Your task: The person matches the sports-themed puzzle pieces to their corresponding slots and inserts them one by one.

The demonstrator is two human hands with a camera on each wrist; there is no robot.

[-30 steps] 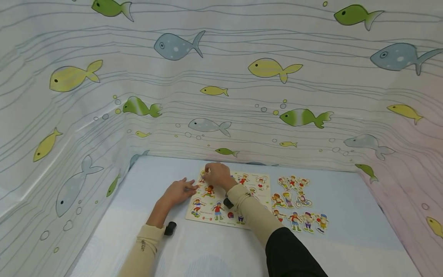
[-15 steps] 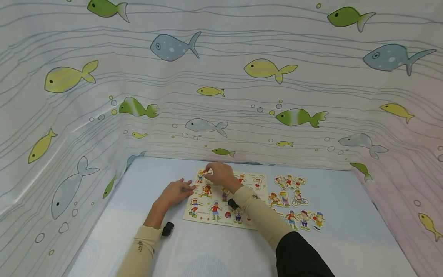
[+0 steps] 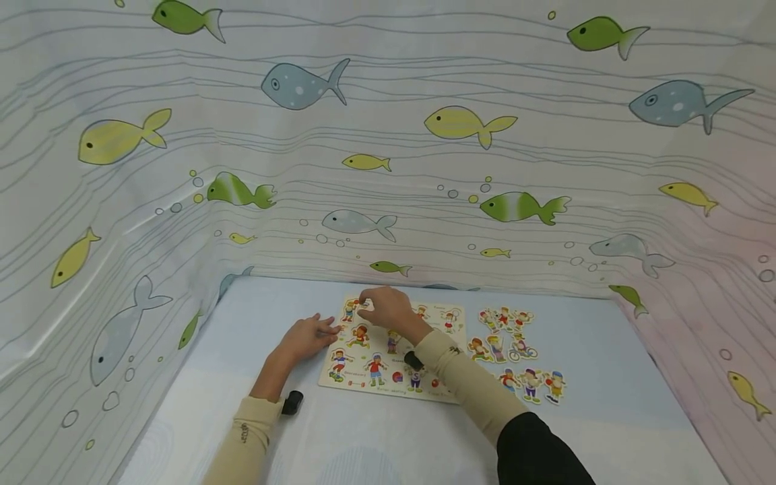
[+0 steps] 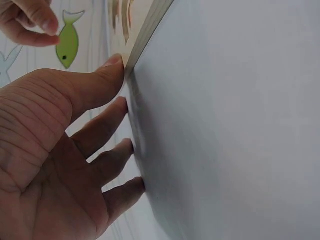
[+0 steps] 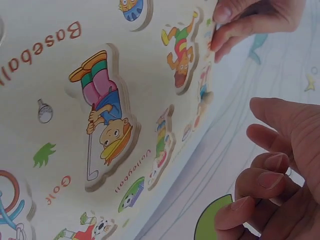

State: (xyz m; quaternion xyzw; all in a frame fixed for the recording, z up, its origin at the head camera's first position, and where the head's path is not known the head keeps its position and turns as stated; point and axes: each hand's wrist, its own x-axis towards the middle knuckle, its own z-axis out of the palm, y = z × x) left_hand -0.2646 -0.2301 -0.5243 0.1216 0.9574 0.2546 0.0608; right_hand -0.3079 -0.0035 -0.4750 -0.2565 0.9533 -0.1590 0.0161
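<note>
A cream wooden puzzle board (image 3: 377, 340) with printed sports words lies on the table, raised figure pieces set in it. One is a golfer piece (image 5: 110, 105); beside it are a volleyball figure (image 5: 161, 142) and a running figure (image 5: 182, 57). My left hand (image 3: 306, 338) rests at the board's left edge, its thumb (image 4: 102, 82) touching the edge and its spread fingertips on the table. Over the board's far left part hovers my right hand (image 3: 391, 311), fingers loosely bent. The right wrist view shows nothing held in that right hand (image 5: 285, 165), apart from the board.
Right of the board lie several loose cut-out figures in rows: a far group (image 3: 504, 318), a middle group with a cyclist (image 3: 523, 347), and a near group (image 3: 531, 385). A fish-patterned curtain (image 3: 424, 182) encloses the pale table (image 3: 339, 424) at the back and sides.
The right hand has drawn slightly back from the board's far left corner, uncovering the figure there. The left hand stays at the edge. The head view has shifted a little.
</note>
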